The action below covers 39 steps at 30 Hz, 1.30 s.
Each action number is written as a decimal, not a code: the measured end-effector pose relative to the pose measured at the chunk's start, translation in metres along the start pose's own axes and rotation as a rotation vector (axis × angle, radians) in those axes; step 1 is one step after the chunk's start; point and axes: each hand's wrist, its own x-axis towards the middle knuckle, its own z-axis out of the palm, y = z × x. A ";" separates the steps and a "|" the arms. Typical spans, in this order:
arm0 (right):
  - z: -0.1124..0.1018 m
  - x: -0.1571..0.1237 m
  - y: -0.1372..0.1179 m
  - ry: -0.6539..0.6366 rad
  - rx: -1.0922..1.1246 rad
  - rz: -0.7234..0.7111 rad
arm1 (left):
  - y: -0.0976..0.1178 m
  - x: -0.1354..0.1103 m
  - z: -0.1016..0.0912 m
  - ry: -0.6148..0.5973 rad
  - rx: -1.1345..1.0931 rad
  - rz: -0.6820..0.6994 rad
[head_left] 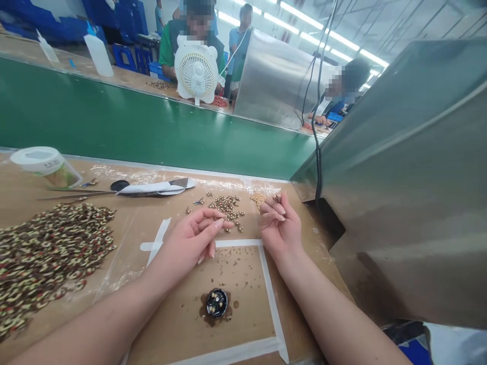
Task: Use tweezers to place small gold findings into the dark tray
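My left hand (198, 235) is just in front of a small pile of tiny brown-and-cream pieces (225, 205). Its thumb presses toward the bent fingers, and anything held there is too small to make out. To the right, my right hand (279, 223) is raised with curled fingers, a small dark piece (277, 198) pinched near the thumb tip. Behind that hand lies a little heap of tan bits (257, 198). Below both hands, a round black cap (216, 303) holds dark liquid with several small pale pieces in it, and wet stains surround it.
A large heap of dark-and-cream pieces (57, 258) covers the left. Behind it are a tilted plastic tub (47, 165) and a paper-wrapped tool (155, 188). White tape (272, 299) marks the table. A green belt (152, 126) runs behind; a metal housing (411, 182) stands right. Co-workers sit beyond.
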 end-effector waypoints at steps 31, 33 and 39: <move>0.006 -0.021 0.021 -0.482 -0.914 0.028 | -0.005 0.001 -0.001 0.158 0.004 0.027; 0.009 -0.023 0.022 -0.618 -1.001 0.093 | -0.004 0.001 -0.001 0.157 0.009 0.040; 0.009 -0.024 0.026 -0.756 -1.077 0.131 | -0.006 0.002 0.000 0.154 0.014 0.060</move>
